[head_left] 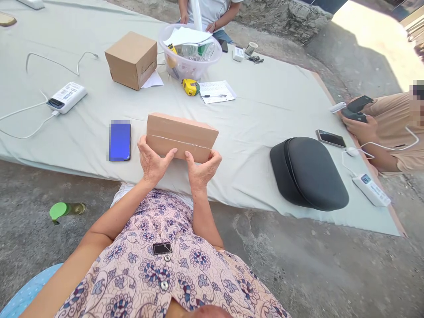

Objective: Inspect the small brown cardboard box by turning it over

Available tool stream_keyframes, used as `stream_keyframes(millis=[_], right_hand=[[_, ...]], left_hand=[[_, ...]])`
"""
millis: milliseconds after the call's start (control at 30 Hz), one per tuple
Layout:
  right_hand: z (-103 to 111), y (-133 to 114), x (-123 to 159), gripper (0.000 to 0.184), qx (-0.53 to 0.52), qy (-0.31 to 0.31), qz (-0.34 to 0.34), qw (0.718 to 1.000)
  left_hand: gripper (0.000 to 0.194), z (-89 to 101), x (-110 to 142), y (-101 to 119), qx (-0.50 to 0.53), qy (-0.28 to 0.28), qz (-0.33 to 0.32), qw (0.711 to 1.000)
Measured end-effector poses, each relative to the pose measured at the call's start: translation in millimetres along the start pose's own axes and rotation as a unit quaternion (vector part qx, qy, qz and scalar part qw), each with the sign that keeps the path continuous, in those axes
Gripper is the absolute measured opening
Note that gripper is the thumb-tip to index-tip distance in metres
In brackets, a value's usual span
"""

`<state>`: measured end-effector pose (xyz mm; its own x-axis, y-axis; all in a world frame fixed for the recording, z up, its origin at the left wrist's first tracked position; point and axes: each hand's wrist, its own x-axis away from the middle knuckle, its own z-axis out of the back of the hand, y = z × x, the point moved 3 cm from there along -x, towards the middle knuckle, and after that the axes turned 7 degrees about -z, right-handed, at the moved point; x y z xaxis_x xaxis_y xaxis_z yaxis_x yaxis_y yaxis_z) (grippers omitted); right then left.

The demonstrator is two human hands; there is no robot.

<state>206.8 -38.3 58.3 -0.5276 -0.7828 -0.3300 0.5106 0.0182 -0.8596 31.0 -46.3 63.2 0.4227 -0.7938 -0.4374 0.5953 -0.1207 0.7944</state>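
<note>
A flat brown cardboard box [180, 132] rests on its long side near the front edge of a pale grey sheet [258, 115]. My left hand [151, 162] grips its lower left corner, fingers curled on the near face. At the lower right corner my right hand [202, 168] holds it the same way. A blue phone [119, 140] lies just left of the box.
Behind stand a second cardboard box [132, 59], a clear plastic bowl [190, 53] of items, a yellow tape measure [191, 86] and a paper form [217, 91]. A power bank [66, 97] lies left, a black case [309, 172] right. Other people sit at the far side and right.
</note>
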Motion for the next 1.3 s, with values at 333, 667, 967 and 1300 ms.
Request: stream_keyframes(millis=[333,667,967,1300], right_hand=[[4.8,0.2,-2.6,0.068,0.080,-0.039,-0.067,0.994],[10.1,2.3,-4.0,0.050,0.027,-0.045,-0.036,0.998],[23.9,0.6,-3.5,0.040,-0.096,-0.014,-0.020,0.995],[18.2,-2.7,-0.6,0.072,-0.012,-0.011,0.061,0.998]], left_hand=[[0.088,9.4,-8.4,-7.9,-0.090,0.004,0.030,0.995],[0.081,12.0,-10.6,-12.7,-0.061,0.008,-0.011,0.998],[0.056,25.1,-10.6,-11.1,0.041,0.023,-0.067,0.997],[0.091,19.9,-1.4,8.0,-0.036,0.004,-0.096,0.995]])
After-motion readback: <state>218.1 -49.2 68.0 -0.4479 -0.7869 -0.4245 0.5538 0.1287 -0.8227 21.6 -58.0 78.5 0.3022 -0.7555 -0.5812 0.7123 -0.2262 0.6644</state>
